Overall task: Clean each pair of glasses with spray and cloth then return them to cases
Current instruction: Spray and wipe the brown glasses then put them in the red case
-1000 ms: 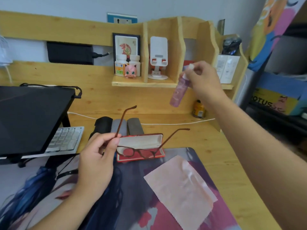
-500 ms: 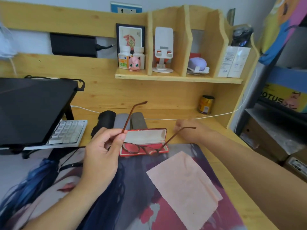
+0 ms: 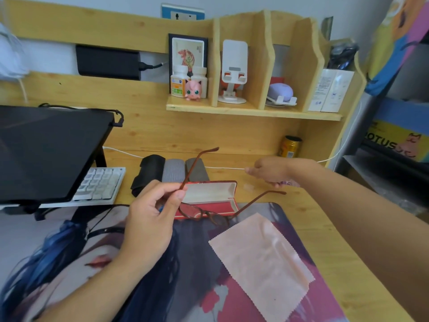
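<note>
One pair of glasses [image 3: 209,213], brown-framed with its temples spread wide, is held above the desk mat [image 3: 116,263] by the left hand [image 3: 151,219], whose thumb and forefinger pinch one temple near the hinge. The right hand [image 3: 270,171] is laid low on the wooden desk [image 3: 325,228] with its fingers curled round the purple spray bottle [image 3: 287,183] (only a sliver shows beneath the palm). The pink cleaning cloth [image 3: 262,263] lies flat and untouched on the mat, just in front of the glasses. Wiping is therefore judged not yet begun for this pair, and its return to a case is still ahead. The red case [image 3: 211,196] stands open behind the glasses, its pale lining bare and nothing inside. Three further cases, black [image 3: 148,173], grey [image 3: 173,170] and taupe [image 3: 197,169], are lined up shut behind it; their contents cannot be told.
</note>
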